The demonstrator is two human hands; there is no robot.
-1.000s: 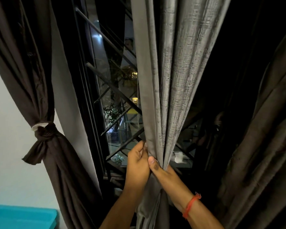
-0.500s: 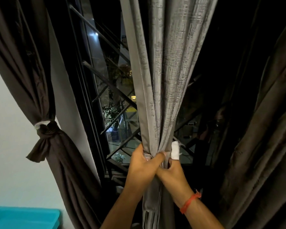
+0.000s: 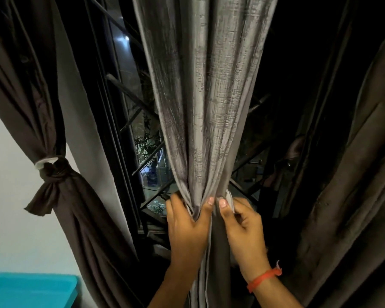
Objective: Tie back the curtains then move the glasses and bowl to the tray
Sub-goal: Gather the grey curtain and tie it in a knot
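Here, both hands are working at the gathered waist of the middle curtain (image 3: 207, 107), a grey, textured panel hanging in front of the dark window grille (image 3: 129, 101). The left hand (image 3: 187, 225) is wrapping round the bunched cloth, its thumb lying across the front of the folds and its fingers curling behind them. The right hand (image 3: 242, 227) is sitting just beside it, touching the same bunch, and is pinching a pale tie-back strip (image 3: 229, 200) between thumb and fingers against the curtain's right edge. A red thread bracelet (image 3: 263, 278) is circling the right wrist.

At the left, the brown curtain (image 3: 31, 103) is hanging already knotted, with a white band (image 3: 45, 162) showing at the knot (image 3: 53, 174) and the loose end drooping below it. Another dark curtain (image 3: 351, 196) is hanging ungathered at the right. A turquoise tray (image 3: 31, 290) is showing at the lower left corner, well apart from the hands; only its corner is in view. The white wall (image 3: 9, 174) is lying behind the knotted curtain. No writing or label is readable anywhere.
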